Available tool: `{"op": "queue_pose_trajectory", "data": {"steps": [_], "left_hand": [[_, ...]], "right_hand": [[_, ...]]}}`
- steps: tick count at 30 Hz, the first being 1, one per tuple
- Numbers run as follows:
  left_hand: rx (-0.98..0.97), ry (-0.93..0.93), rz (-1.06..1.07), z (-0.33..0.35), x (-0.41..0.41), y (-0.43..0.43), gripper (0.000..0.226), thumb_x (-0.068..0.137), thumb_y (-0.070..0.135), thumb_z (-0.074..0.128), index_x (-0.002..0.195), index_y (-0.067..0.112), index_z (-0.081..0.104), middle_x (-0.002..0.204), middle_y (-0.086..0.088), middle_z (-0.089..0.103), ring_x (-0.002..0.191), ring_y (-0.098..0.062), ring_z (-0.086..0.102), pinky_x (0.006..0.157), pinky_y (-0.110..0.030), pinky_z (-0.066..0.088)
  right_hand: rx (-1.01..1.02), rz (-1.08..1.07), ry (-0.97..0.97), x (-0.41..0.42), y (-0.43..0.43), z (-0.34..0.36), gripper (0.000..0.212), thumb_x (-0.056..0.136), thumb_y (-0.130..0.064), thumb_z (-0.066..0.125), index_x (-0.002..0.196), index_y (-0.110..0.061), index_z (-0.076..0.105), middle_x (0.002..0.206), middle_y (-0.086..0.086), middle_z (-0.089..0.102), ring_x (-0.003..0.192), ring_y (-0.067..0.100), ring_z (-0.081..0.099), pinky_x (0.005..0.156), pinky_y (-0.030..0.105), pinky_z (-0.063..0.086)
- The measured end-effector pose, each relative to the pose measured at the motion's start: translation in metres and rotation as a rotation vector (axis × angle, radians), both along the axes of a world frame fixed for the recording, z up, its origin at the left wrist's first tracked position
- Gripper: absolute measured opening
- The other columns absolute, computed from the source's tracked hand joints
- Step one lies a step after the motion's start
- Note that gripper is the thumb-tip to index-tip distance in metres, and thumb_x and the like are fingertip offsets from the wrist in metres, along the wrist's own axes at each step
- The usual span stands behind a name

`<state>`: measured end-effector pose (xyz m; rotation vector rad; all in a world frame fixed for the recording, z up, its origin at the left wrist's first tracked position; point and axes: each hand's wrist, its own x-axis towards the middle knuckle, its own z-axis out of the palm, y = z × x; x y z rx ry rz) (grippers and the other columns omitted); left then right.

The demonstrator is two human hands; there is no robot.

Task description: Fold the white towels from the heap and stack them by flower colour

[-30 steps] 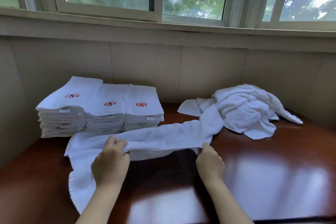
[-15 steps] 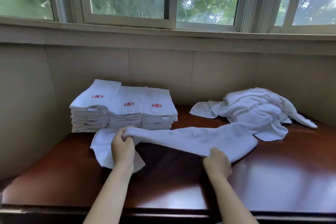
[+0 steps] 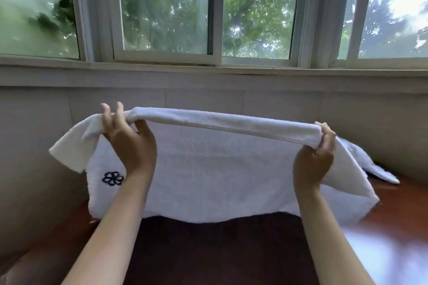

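Head cam: white towel is up in the air, stretched wide btwn both hands, hanging like a curtain over the dark wooden table. Left hand pinches the top edge near the towel's left end, thumb under, a couple of fingers sticking up loose; a short flap of cloth flops out to the left of it. Right hand has fingers curled over the top edge at the right end, w/ cloth draping down past it. Dark blue flower shows on the lower left of the towel, just beside the left wrist. A bit of the heap peeks out behind the right edge.

Vs half a sec ago: towel was lying low across the table, hands down on it; now it's lifted and spread. The folded stacks w/ red flowers are hidden now, and the window fills the top.
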<state>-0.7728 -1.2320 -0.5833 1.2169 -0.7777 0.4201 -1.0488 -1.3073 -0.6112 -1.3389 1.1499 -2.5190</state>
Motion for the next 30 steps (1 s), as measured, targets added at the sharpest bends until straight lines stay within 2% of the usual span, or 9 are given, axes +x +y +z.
{"op": "queue_pose_trajectory", "data": {"steps": [4, 7, 9, 11, 13, 16, 18, 22, 30], "left_hand": [[0.003, -0.198, 0.218, 0.018, 0.015, -0.029, 0.058, 0.088, 0.013, 0.032, 0.142, -0.008, 0.032, 0.153, -0.027, 0.021, 0.141, -0.039, 0.023, 0.114, -0.045, 0.014], [0.55, -0.371, 0.113, 0.007, 0.034, -0.074, 0.064, 0.097, 0.021, 0.037, 0.151, 0.0, 0.01, 0.157, -0.023, -0.001, 0.145, -0.036, 0.015, 0.114, -0.043, 0.012], [1.035, -0.408, -0.072, -0.023, 0.044, -0.095, 0.076, 0.097, 0.03, 0.046, 0.153, 0.01, -0.002, 0.154, -0.022, -0.023, 0.144, -0.041, 0.013, 0.115, -0.043, 0.02], [1.346, -0.399, -0.193, -0.072, 0.047, -0.103, 0.079, 0.097, 0.032, 0.049, 0.153, 0.015, -0.004, 0.152, -0.019, -0.031, 0.142, -0.044, 0.015, 0.114, -0.044, 0.024], [1.477, -0.353, -0.301, -0.136, 0.042, -0.099, 0.076, 0.098, 0.04, 0.044, 0.153, 0.019, -0.004, 0.154, -0.014, -0.028, 0.145, -0.039, 0.009, 0.115, -0.045, 0.023], [1.542, -0.368, -0.253, -0.216, 0.033, -0.078, 0.064, 0.098, 0.055, 0.027, 0.152, 0.027, 0.009, 0.161, -0.007, -0.006, 0.147, -0.025, 0.005, 0.117, -0.045, 0.014], [1.513, -0.395, -0.143, -0.236, 0.038, -0.069, 0.061, 0.097, 0.058, 0.021, 0.151, 0.03, 0.015, 0.161, -0.002, 0.007, 0.147, -0.021, 0.008, 0.117, -0.044, 0.013], [1.553, -0.366, -0.129, -0.235, 0.054, -0.073, 0.061, 0.097, 0.06, 0.019, 0.152, 0.035, 0.009, 0.161, 0.002, 0.0, 0.148, -0.019, 0.003, 0.117, -0.044, 0.006], [1.423, -0.303, -0.142, -0.223, 0.101, -0.056, 0.051, 0.101, 0.044, 0.032, 0.149, 0.028, 0.027, 0.16, 0.002, 0.015, 0.146, -0.014, 0.013, 0.115, -0.028, 0.013]], "right_hand": [[-0.076, -0.16, 0.116, -0.01, -0.038, 0.027, 0.039, 0.079, 0.008, 0.039, 0.109, 0.004, 0.063, 0.123, 0.025, 0.059, 0.121, 0.037, 0.052, 0.104, 0.036, 0.036], [0.334, -0.134, 0.45, -0.014, -0.088, 0.03, 0.041, 0.094, -0.009, 0.044, 0.134, -0.002, 0.048, 0.146, 0.023, 0.038, 0.14, 0.035, 0.028, 0.115, 0.046, 0.017], [0.744, -0.047, 0.469, -0.011, -0.11, 0.012, 0.053, 0.099, -0.026, 0.046, 0.146, -0.008, 0.03, 0.155, 0.02, 0.018, 0.144, 0.034, 0.013, 0.116, 0.045, 0.011], [0.94, -0.077, 0.533, -0.002, -0.111, -0.02, 0.043, 0.099, -0.025, 0.042, 0.139, -0.01, 0.037, 0.148, 0.018, 0.029, 0.138, 0.036, 0.025, 0.109, 0.044, 0.024], [0.927, -0.191, 0.878, 0.019, -0.097, -0.065, 0.03, 0.095, -0.023, 0.044, 0.123, -0.015, 0.05, 0.129, 0.01, 0.052, 0.119, 0.031, 0.049, 0.091, 0.035, 0.039], [1.19, 0.022, 1.257, 0.044, -0.068, -0.144, 0.043, 0.097, -0.048, 0.036, 0.124, -0.02, 0.055, 0.132, 0.003, 0.054, 0.119, 0.025, 0.052, 0.09, 0.034, 0.04], [1.337, 0.109, 1.366, 0.05, -0.057, -0.185, 0.055, 0.095, -0.058, 0.026, 0.139, -0.027, 0.039, 0.148, 0.001, 0.034, 0.134, 0.03, 0.034, 0.102, 0.049, 0.03], [1.29, 0.178, 1.384, 0.034, -0.076, -0.203, 0.061, 0.091, -0.068, 0.012, 0.147, -0.044, 0.013, 0.16, -0.007, 0.001, 0.147, 0.029, -0.001, 0.105, 0.068, 0.001], [1.208, 0.182, 1.417, 0.027, -0.118, -0.203, 0.061, 0.09, -0.069, 0.012, 0.147, -0.047, 0.014, 0.159, -0.016, -0.004, 0.147, 0.02, -0.001, 0.107, 0.067, 0.003]]}}
